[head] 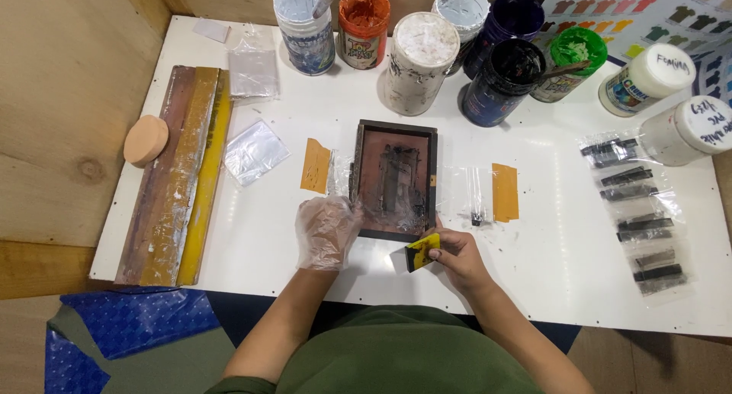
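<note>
A small dark-framed printing screen (395, 179) lay flat near the middle of the white tabletop (549, 257), its mesh stained reddish-brown with dark ink. The left hand (326, 231), in a thin clear plastic glove, rested at the frame's lower left corner, its fingers loosely spread against the edge and grasping nothing. The bare right hand (456, 255) sat just below the frame's lower right corner, its fingers clenched on a small yellow squeegee (419, 251) tipped towards the frame.

Two strips of orange tape (316, 165) flanked the screen, with crumpled clear film under and beside it. To the left lay a square of silvery plastic (255, 151) and a long wooden squeegee with a yellow blade (177, 176), an orange round sponge (146, 139) touching its outer side. Along the far edge stood a crowded row of ink pots (419, 54), white, orange, dark blue and green, some open. At the right, a clear sheet of small dark printed strips (637, 211) lay beside two capped white jars. Plywood walls enclosed the tabletop; blue plastic sheeting (130, 321) lay on the floor below
</note>
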